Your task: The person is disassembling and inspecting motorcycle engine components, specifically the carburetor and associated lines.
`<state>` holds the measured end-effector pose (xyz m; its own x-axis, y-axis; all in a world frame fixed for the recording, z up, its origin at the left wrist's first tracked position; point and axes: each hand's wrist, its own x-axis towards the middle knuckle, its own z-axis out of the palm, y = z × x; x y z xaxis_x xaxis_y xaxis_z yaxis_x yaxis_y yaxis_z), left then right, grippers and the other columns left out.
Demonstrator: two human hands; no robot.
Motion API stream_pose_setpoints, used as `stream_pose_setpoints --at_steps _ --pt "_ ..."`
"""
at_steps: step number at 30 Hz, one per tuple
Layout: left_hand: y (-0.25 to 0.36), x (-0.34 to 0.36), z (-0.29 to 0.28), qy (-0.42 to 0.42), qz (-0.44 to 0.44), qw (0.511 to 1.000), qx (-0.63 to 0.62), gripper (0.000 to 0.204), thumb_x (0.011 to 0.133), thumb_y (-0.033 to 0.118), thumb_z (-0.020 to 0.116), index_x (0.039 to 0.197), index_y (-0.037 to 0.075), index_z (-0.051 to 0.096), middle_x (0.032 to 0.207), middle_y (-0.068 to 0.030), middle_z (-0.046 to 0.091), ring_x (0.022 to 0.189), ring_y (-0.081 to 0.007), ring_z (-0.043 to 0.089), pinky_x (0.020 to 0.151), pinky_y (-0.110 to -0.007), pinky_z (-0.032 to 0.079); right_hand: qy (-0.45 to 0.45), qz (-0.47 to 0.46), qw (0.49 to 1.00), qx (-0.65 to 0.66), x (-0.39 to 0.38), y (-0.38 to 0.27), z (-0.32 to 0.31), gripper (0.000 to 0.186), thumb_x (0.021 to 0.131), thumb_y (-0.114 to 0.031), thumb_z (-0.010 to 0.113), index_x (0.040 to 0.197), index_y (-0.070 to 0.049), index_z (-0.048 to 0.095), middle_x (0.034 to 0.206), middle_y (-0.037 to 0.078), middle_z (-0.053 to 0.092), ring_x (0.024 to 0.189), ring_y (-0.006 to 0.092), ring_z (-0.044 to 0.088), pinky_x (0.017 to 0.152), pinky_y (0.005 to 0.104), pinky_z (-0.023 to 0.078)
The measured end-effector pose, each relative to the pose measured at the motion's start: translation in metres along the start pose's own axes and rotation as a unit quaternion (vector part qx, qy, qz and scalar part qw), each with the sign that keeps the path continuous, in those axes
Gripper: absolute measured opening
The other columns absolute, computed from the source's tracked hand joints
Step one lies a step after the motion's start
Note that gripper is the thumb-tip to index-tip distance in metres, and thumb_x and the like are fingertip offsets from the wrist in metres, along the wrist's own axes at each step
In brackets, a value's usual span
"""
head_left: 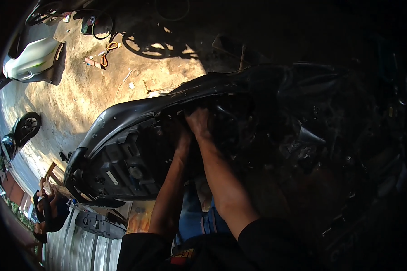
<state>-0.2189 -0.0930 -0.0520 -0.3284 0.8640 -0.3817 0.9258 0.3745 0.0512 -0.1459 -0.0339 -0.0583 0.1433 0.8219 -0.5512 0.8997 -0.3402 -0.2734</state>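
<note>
A black scooter body (117,114) stretches across the middle, its seat area uncovered so the inner black plastic and a round cap (135,171) show. Both my arms reach down into its dark middle opening. My right hand (199,120) is at the inner edge of the far side panel, with its fingers curled in; whatever they grip is lost in shadow. Close beside it on the left, my left hand (181,132) is sunk deeper in the dark, and its fingers are hidden.
White-and-green bodywork (31,61) lies on sunlit ground at far left, near an orange cord (107,54). Another motorcycle (21,131) stands at left. A person (52,207) is at lower left, by a black plastic part (99,225) and corrugated metal (79,248). Deep shadow covers the right.
</note>
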Motion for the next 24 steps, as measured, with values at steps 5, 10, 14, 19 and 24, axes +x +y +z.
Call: stream_pose_setpoints --at_steps 5,10,14,19,24 --pt "0.009 -0.001 -0.002 -0.058 -0.058 0.996 0.022 0.047 0.102 0.04 0.053 0.134 0.006 0.048 0.13 -0.02 0.05 0.125 -0.0396 0.047 0.102 -0.056 0.039 -0.031 0.075 0.994 0.079 -0.001 0.002 -0.005 0.042 0.094 -0.044 0.06 0.106 -0.008 0.077 0.107 0.02 0.074 0.099 0.0396 0.071 0.087 0.0475 0.057" --pt "0.017 0.008 -0.014 -0.145 -0.082 0.985 0.049 0.052 0.104 0.039 0.05 0.145 0.008 0.041 0.149 -0.028 0.041 0.14 -0.0469 0.038 0.104 -0.066 0.037 0.129 0.027 0.991 0.015 -0.005 0.003 0.005 0.045 0.092 -0.049 0.059 0.082 -0.011 0.08 0.082 0.017 0.075 0.077 0.0363 0.075 0.068 0.0459 0.059" --pt "0.015 0.0 -0.014 -0.18 -0.107 0.964 0.166 0.047 0.104 0.037 0.048 0.139 0.006 0.046 0.149 -0.0279 0.041 0.138 -0.0474 0.039 0.103 -0.067 0.038 -0.044 0.081 0.995 0.027 -0.011 0.003 0.008 0.046 0.093 -0.05 0.058 0.08 -0.012 0.08 0.08 0.017 0.075 0.075 0.0364 0.075 0.068 0.046 0.059" --pt "0.007 0.011 0.01 -0.121 -0.092 0.988 0.021 0.05 0.106 0.038 0.043 0.143 0.004 0.044 0.146 -0.0301 0.044 0.133 -0.0505 0.043 0.101 -0.069 0.039 0.246 -0.065 0.966 0.043 0.003 0.003 -0.015 0.045 0.096 -0.047 0.056 0.105 -0.008 0.077 0.112 0.018 0.074 0.097 0.0354 0.073 0.087 0.0464 0.057" --pt "-0.003 0.007 0.016 -0.19 -0.055 0.967 0.159 0.064 0.105 0.042 0.044 0.151 0.0 0.033 0.149 -0.0324 0.037 0.136 -0.0542 0.038 0.106 -0.068 0.036 -0.201 -0.041 0.974 -0.097 -0.005 0.002 -0.016 0.039 0.097 -0.043 0.057 0.107 -0.012 0.077 0.11 0.021 0.073 0.097 0.0372 0.073 0.088 0.0485 0.057"
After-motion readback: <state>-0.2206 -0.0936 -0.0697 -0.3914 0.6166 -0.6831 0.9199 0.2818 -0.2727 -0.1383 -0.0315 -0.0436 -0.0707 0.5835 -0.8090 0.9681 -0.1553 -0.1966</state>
